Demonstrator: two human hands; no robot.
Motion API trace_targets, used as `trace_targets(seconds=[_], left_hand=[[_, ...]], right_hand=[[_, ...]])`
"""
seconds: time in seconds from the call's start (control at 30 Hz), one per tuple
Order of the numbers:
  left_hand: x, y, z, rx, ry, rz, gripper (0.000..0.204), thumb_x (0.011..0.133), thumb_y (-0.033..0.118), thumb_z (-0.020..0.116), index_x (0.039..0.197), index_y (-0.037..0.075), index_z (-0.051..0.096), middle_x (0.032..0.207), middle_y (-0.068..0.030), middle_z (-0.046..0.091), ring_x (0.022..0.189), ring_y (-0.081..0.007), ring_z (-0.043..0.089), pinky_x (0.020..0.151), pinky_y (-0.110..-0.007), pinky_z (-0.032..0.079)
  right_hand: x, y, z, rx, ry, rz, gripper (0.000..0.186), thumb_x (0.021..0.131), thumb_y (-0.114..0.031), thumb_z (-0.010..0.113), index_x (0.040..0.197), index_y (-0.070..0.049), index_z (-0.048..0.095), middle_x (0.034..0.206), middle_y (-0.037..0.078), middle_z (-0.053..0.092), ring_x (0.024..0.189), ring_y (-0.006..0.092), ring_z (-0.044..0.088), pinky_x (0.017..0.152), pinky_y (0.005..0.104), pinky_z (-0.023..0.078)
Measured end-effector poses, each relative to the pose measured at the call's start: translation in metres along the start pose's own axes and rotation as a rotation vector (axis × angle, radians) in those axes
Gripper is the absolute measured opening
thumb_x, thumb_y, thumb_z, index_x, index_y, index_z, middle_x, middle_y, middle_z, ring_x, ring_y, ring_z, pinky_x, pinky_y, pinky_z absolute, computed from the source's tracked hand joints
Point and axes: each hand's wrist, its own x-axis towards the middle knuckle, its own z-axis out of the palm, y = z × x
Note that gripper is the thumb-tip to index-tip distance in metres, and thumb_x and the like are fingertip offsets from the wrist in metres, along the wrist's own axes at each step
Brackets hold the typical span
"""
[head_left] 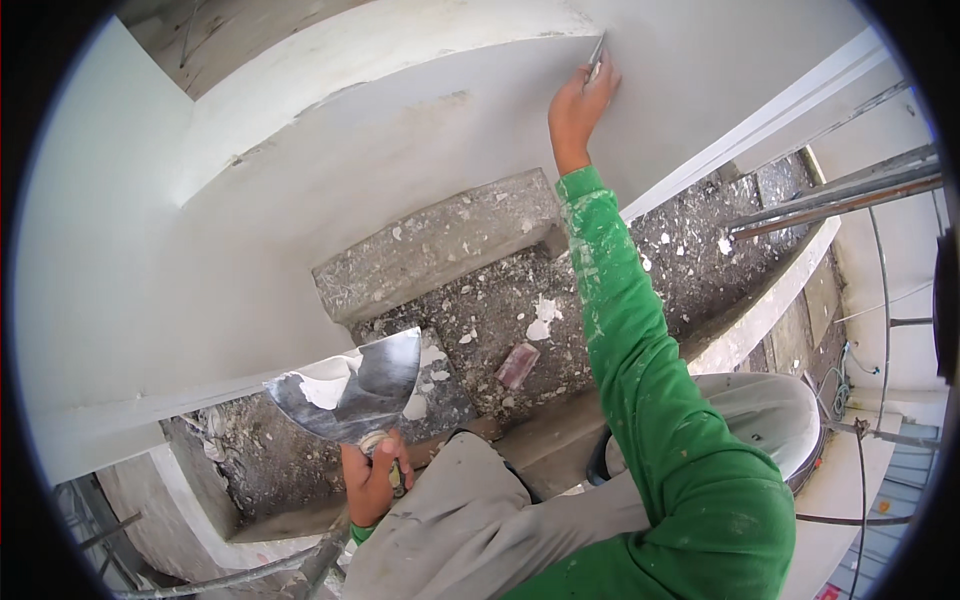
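My right hand (580, 105) is stretched up and forward in a paint-flecked green sleeve, pressing a narrow putty knife (596, 52) against the smooth white wall (400, 150). My left hand (370, 480) stays low near my knee, gripping the handle of a wide metal trowel (350, 385) that carries a dab of white plaster on its blade. My grey trouser leg fills the lower middle of the view.
Below the wall lie rough concrete steps (440, 240) and a landing spattered with plaster bits, with a small pinkish brick piece (518, 365). A white bucket (770, 415) sits by my right side. Metal scaffold tubes (840, 195) cross at upper right and lower left.
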Motion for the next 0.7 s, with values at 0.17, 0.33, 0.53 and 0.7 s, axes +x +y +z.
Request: trace_targets(seconds=[0.17,0.33,0.53,0.7], left_hand=[[-0.014,-0.001,-0.018,-0.006,0.025,0.021,0.018,0.096,0.014,0.050,0.102,0.001,0.039,0.069,-0.0093,0.050,0.050,-0.0139,0.048,0.043,-0.027,0.041],[-0.019,-0.003,-0.016,-0.058,0.069,0.049,0.018,0.096,0.014,0.050,0.102,0.001,0.038,0.070,-0.0091,0.050,0.050,-0.0141,0.048,0.042,-0.027,0.041],[-0.010,-0.005,-0.022,-0.079,-0.053,0.134,0.023,0.097,0.018,0.048,0.109,0.004,0.035,0.069,-0.0099,0.046,0.051,-0.0158,0.047,0.038,-0.028,0.041],[-0.002,0.001,-0.033,-0.336,-0.323,0.055,0.026,0.098,0.024,0.048,0.100,0.000,0.039,0.071,-0.0112,0.046,0.052,-0.0194,0.047,0.039,-0.031,0.044]], right_hand=[[-0.012,-0.013,0.035,-0.023,-0.025,0.041,0.070,0.075,0.007,0.048,0.139,0.013,0.020,0.129,0.029,0.031,0.120,0.0451,0.033,0.105,0.0465,0.028],[-0.084,-0.137,0.068,0.028,-0.139,0.069,0.076,0.073,0.007,0.052,0.141,0.014,0.016,0.130,0.033,0.029,0.119,0.0476,0.032,0.104,0.0503,0.028],[-0.189,-0.227,0.097,0.111,-0.426,-0.040,0.076,0.075,0.009,0.053,0.142,0.012,0.018,0.134,0.031,0.032,0.125,0.0476,0.032,0.105,0.0517,0.030],[-0.159,-0.205,0.001,0.643,-0.795,-0.075,0.049,0.092,0.001,0.045,0.141,0.003,0.036,0.132,0.019,0.044,0.123,0.0358,0.043,0.105,0.0389,0.034]])
